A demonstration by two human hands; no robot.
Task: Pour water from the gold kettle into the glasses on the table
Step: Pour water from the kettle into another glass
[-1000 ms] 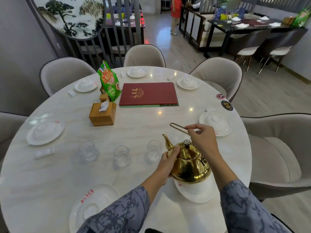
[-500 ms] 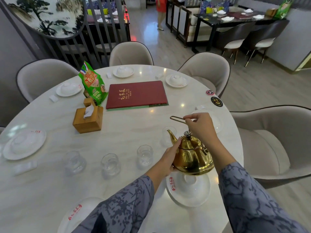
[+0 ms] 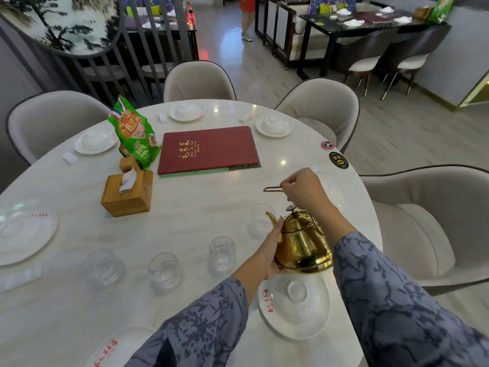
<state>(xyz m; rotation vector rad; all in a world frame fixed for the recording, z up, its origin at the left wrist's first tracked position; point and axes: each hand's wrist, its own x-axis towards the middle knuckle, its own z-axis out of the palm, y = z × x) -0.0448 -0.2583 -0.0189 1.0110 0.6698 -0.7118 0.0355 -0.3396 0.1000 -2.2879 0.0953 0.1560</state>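
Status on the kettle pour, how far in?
Done: gold kettle is lifted above the plate. In hand: right hand holds its handle, left hand steadies the body; spout nears the nearest glass. Left: no stream visible yet; whether the other three glasses are filled is unclear.

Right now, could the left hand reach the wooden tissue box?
Probably not yet: the left hand is busy steadying the shiny gold kettle. Past the clear drinking glasses, the wooden tissue box stands unblocked.
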